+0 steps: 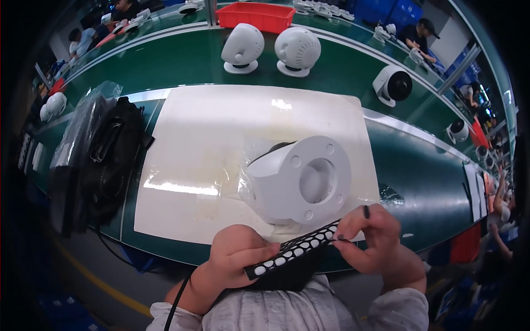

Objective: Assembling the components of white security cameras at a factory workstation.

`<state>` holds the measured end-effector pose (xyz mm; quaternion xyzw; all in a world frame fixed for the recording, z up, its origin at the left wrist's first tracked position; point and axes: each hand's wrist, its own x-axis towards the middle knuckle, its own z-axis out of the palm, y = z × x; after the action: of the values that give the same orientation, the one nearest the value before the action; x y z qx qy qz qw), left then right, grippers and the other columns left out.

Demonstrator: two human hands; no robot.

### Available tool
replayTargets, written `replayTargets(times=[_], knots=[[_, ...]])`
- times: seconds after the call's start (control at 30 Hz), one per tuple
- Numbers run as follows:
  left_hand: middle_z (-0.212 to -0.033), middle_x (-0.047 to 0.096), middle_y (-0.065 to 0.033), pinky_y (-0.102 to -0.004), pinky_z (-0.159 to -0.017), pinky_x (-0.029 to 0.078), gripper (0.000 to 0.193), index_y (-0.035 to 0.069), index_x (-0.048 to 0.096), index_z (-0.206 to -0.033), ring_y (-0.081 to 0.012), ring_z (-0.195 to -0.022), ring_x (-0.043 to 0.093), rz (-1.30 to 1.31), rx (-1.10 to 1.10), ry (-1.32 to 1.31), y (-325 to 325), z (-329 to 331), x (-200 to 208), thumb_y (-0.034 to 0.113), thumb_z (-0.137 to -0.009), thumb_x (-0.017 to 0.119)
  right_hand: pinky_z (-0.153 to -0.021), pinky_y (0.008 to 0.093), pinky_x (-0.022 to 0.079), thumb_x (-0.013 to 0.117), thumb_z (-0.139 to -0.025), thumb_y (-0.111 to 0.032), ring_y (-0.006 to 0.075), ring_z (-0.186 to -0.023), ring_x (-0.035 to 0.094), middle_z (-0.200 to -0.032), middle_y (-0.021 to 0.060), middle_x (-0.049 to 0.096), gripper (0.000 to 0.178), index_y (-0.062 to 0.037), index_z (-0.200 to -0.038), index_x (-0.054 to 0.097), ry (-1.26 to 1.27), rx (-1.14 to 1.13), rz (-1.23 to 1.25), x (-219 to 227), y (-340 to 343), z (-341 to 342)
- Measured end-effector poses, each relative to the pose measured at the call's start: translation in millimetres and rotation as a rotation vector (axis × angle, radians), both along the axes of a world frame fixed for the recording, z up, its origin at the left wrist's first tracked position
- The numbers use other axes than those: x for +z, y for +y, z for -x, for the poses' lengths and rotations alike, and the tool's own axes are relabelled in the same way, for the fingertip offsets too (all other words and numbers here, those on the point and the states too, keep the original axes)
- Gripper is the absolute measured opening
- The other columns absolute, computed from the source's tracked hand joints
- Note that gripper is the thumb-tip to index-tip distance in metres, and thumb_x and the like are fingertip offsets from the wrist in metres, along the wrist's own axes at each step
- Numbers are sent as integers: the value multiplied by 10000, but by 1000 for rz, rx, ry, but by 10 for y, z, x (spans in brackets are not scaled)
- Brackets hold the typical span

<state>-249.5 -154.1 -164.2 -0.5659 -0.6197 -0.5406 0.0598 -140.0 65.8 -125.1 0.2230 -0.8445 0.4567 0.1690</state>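
Observation:
My left hand [240, 255] is closed on one end of a black strip [295, 249] with rows of white round spots, held over the table's front edge. At the strip's other end, the thumb and finger of my right hand [371, 237] pinch together. A small dark bit shows between those fingertips, too small to name. A dark band or patch sits on one right finger. Just beyond the strip, a white rounded device [270, 185] lies tipped over, its ring-shaped base turned toward me. Small round spots dot that base, and clear plastic film lies against the device's left side.
A whitish mat [187, 132] covers the middle of the green table. On the left lie a black bag [113, 154] and plastic-wrapped items [77, 138]. Beyond, white devices [298, 49] stand on a green conveyor [182, 58] near a red bin [255, 16]. Other people work farther off.

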Motion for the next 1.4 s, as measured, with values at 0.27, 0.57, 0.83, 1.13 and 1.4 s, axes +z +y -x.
replayTargets(times=[0.27,0.57,0.83,1.13,1.4], knots=[[-1137,502,-144,-277,-549,460,177,44,596,-789,-236,-752,623,-58,62,108,42,-2,-96,17,-620,642,-713,242,433,536,-695,101,131,-787,501,-900,79,446,746,-122,-1303,165,185,-192,282,138,92,756],[-1160,501,-165,-287,-522,452,190,42,599,-798,-225,-643,602,49,35,98,-10,12,-66,57,-613,641,-676,254,440,522,-716,115,163,-775,563,-1018,142,520,733,-138,-1304,163,199,-292,-110,352,13,663],[-1120,529,-173,-289,-491,445,177,17,609,-769,-219,-578,567,5,34,71,8,3,-68,55,-597,629,-793,388,429,584,-688,60,329,-933,562,-1033,134,567,738,-129,-1256,152,68,-319,-703,575,-185,454],[-1175,489,-161,-282,-481,429,201,35,592,-819,-209,-631,610,15,34,126,4,42,-99,49,-626,645,-885,373,334,533,-739,25,214,-922,480,-817,60,499,641,-69,-1265,179,8,-132,131,336,-207,793],[-1148,510,-160,-279,-467,411,185,30,600,-790,-206,-590,589,49,29,84,-25,44,-64,39,-610,636,-928,391,308,501,-734,13,202,-944,518,-812,71,559,480,-42,-1184,346,-63,-273,31,489,-281,746]])
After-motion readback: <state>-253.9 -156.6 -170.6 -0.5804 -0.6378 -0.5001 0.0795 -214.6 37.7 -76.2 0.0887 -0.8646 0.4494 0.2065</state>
